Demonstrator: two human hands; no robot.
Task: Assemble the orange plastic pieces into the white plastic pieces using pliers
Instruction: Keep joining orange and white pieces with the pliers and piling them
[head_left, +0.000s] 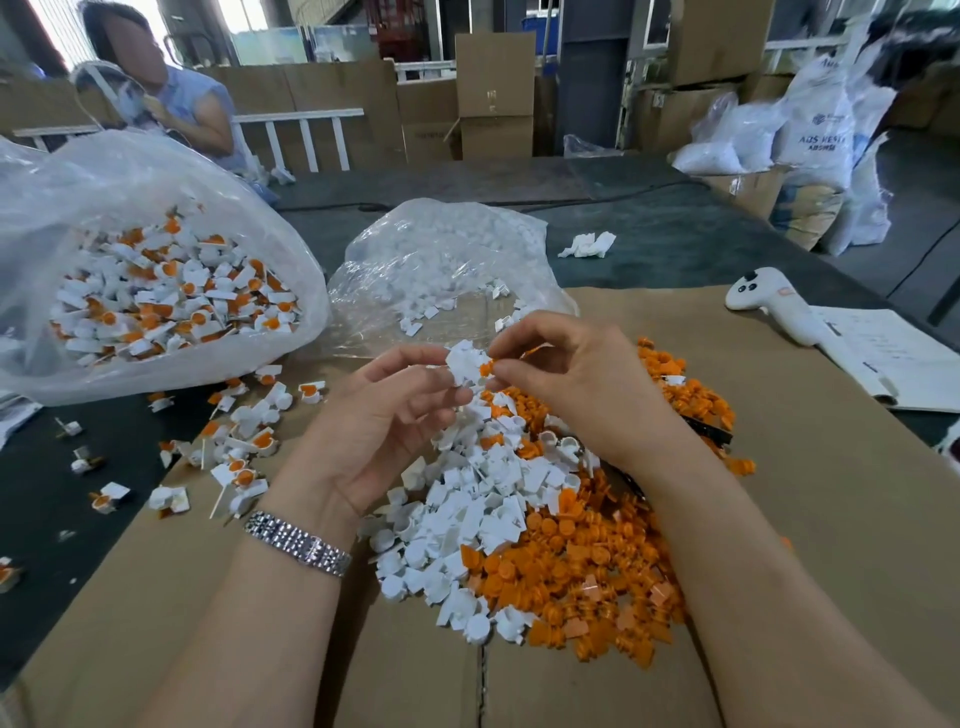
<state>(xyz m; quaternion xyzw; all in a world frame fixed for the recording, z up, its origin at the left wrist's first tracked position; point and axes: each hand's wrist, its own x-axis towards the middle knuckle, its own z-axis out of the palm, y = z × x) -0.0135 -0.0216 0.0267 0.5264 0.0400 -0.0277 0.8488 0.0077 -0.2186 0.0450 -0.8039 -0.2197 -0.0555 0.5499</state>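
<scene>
My left hand (384, 421) pinches a white plastic piece (465, 364) between thumb and fingers above the pile. My right hand (566, 374) pinches a small orange piece (487, 369) against that white piece. Below my hands lies a heap of loose white pieces (467, 519) and a wider heap of orange pieces (587, 566) on flattened cardboard (805, 493). A dark pliers handle (706, 428) shows under the orange pieces beside my right wrist.
A large clear bag of assembled white-and-orange pieces (166, 296) sits at left, with more assembled ones scattered (244, 441) in front. A clear bag of white pieces (441, 270) lies ahead. A white controller (769, 301) and papers (893, 358) lie right. A person (171, 98) sits far left.
</scene>
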